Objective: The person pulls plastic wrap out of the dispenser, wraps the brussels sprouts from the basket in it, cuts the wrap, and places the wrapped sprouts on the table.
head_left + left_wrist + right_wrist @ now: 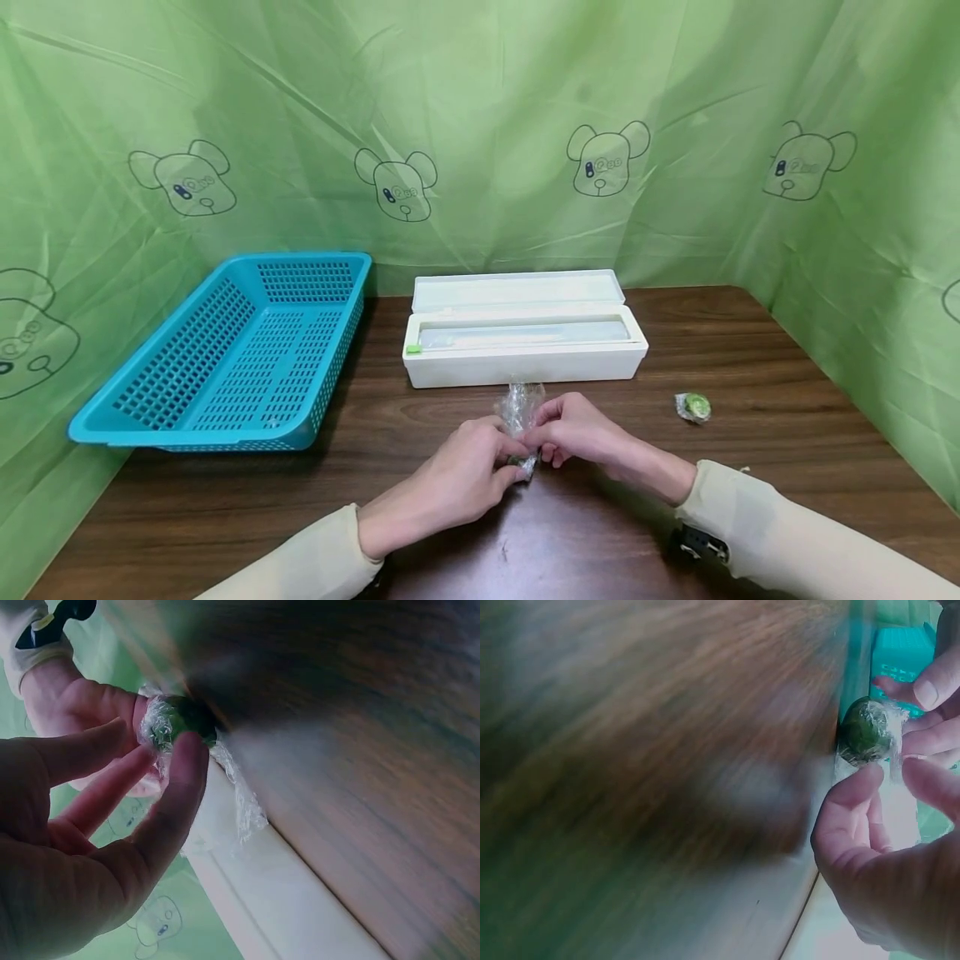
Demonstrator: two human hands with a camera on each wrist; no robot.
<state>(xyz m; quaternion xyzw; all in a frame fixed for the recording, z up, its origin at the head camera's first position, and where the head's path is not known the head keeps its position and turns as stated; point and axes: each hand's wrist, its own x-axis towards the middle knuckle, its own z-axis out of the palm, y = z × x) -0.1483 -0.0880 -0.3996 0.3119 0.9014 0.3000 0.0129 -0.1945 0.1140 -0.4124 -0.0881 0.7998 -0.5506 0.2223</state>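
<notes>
A small rounded dark green piece (191, 720), apparently fruit or vegetable, is wrapped in clear cling film (520, 404); its exact kind cannot be told. It lies low over the table between both hands. My left hand (465, 475) holds it from the left, thumb and fingers on either side. From the right, my right hand (588, 429) pinches at the film beside the piece, its thumb close against the green surface in the right wrist view. A loose tail of film sticks up beyond the fingers toward the white box. Fingers hide much of the piece in the head view.
Behind the hands stands a white cling film dispenser (525, 367) with its lid raised. A blue perforated basket (187, 437) sits at the left. Another film-wrapped green piece (696, 407) lies to the right on the brown table (810, 450). Green curtains (495, 108) surround the table's back and sides.
</notes>
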